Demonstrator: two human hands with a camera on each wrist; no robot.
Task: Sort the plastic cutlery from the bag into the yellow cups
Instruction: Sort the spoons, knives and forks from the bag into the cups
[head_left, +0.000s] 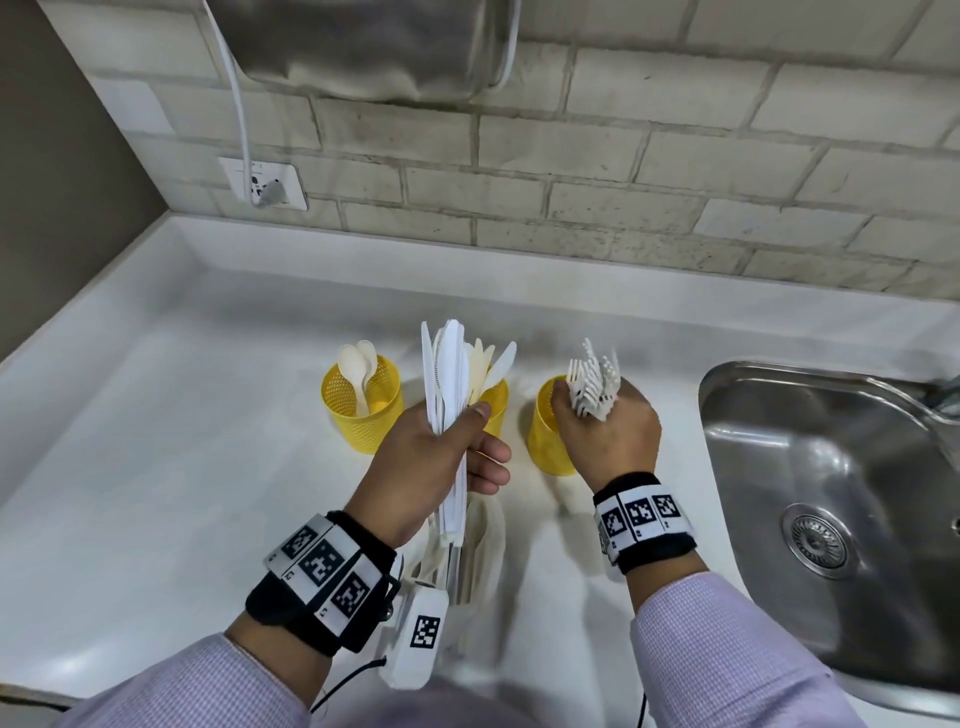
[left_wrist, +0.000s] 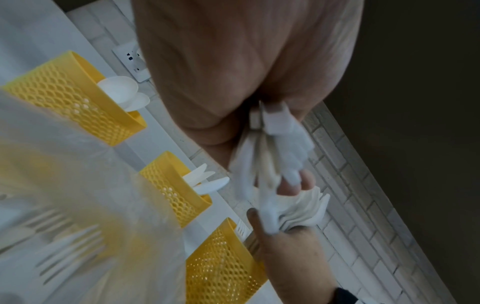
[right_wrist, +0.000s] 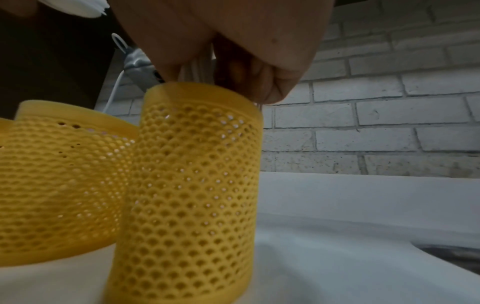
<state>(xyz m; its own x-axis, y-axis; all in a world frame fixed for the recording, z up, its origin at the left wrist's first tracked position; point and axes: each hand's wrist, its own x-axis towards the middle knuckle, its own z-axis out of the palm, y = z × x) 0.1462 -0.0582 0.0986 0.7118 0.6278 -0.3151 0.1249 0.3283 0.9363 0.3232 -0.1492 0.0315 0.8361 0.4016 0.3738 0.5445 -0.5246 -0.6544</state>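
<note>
Three yellow mesh cups stand in a row on the white counter. The left cup (head_left: 363, 410) (left_wrist: 72, 96) holds spoons, and the middle cup (head_left: 496, 402) (left_wrist: 176, 189) (right_wrist: 59, 185) holds knives. My left hand (head_left: 462, 447) grips a bundle of white knives (head_left: 444, 374) (left_wrist: 272, 156), blades up, in front of the middle cup. My right hand (head_left: 602, 431) (left_wrist: 285, 257) grips a bunch of white forks (head_left: 595, 382) (left_wrist: 306, 209), tines up, right over the right cup (head_left: 548, 436) (left_wrist: 221, 263) (right_wrist: 192, 185). Their handles (right_wrist: 197, 67) reach the cup's rim. The clear cutlery bag (head_left: 472, 551) (left_wrist: 64, 205) lies under my left wrist.
A steel sink (head_left: 831, 467) is sunk into the counter at the right. A brick wall runs along the back, with a socket and plug (head_left: 265, 184) at the left. White counter (head_left: 156, 441) stretches left of the cups.
</note>
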